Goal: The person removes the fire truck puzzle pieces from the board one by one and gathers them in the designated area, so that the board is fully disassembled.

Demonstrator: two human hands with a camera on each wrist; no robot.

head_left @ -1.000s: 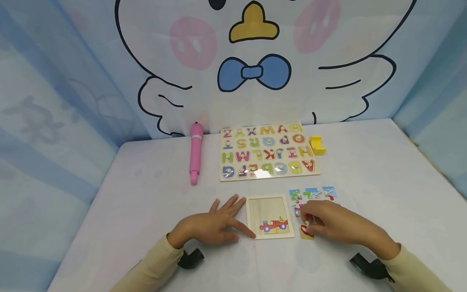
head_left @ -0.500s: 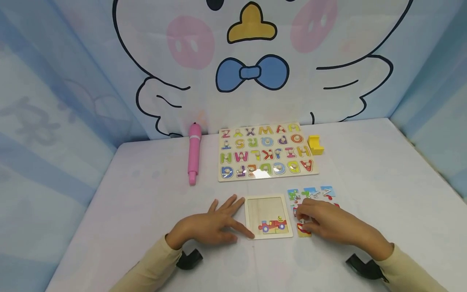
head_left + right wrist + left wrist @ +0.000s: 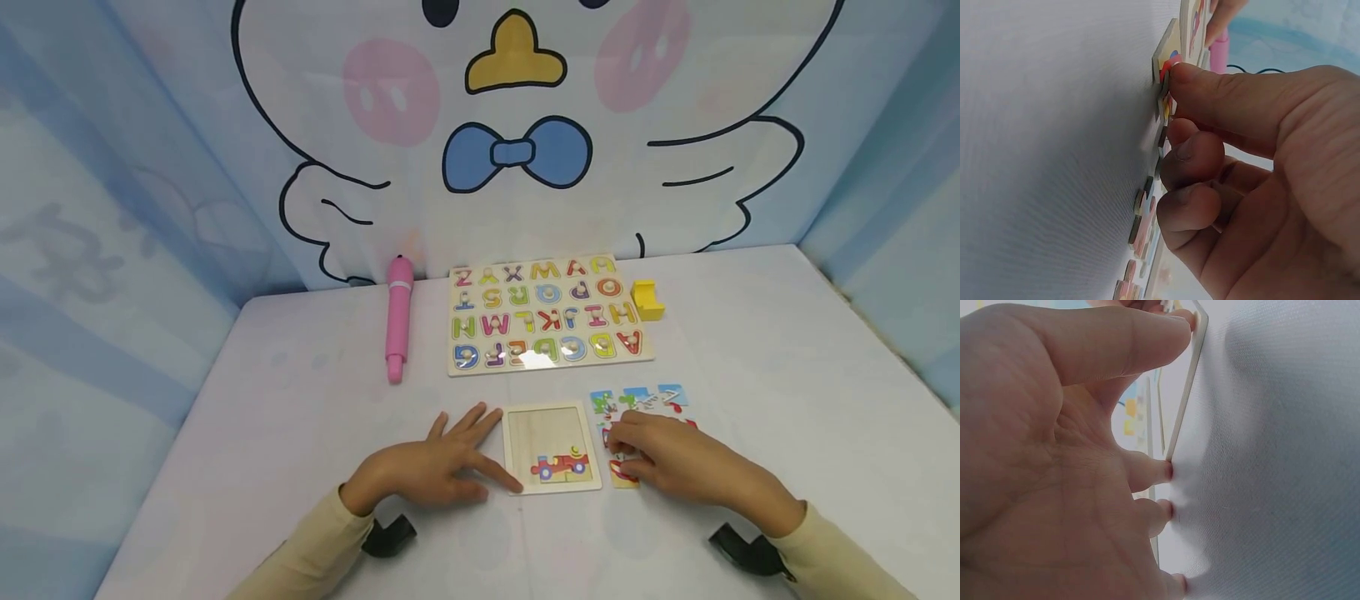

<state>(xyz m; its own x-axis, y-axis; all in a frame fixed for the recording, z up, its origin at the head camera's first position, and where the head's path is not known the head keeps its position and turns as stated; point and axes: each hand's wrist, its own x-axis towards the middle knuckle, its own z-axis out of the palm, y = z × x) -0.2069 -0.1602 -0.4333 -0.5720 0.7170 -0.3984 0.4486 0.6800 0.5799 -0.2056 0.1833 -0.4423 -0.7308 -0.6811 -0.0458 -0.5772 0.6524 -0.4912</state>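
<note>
A shallow wooden puzzle tray point(image 3: 542, 429) lies in front of me, with a red vehicle picture of joined pieces point(image 3: 561, 467) at its lower right. My left hand point(image 3: 442, 467) rests beside it, fingers spread. One straight finger presses the tray's near left corner, and another fingertip meets its far left corner. To the tray's right, my right hand point(image 3: 675, 454) has curled fingers over the loose pieces. Its thumb and fingers hold a red and yellow puzzle piece point(image 3: 1169, 59) low at the table; the index fingertip is partly hidden. More picture pieces point(image 3: 635, 398) lie beyond that hand.
Behind the tray lies a wooden alphabet board point(image 3: 551, 317) with knobbed letters. A pink pen-shaped toy point(image 3: 399, 321) is at its left, and a small yellow block point(image 3: 647, 301) at its right. A printed curtain point(image 3: 525, 225) stands along the table's back edge.
My right hand has shifted slightly left with the puzzle piece, closer to the tray, then stayed nearly still. The left hand has kept its place on the tray.
</note>
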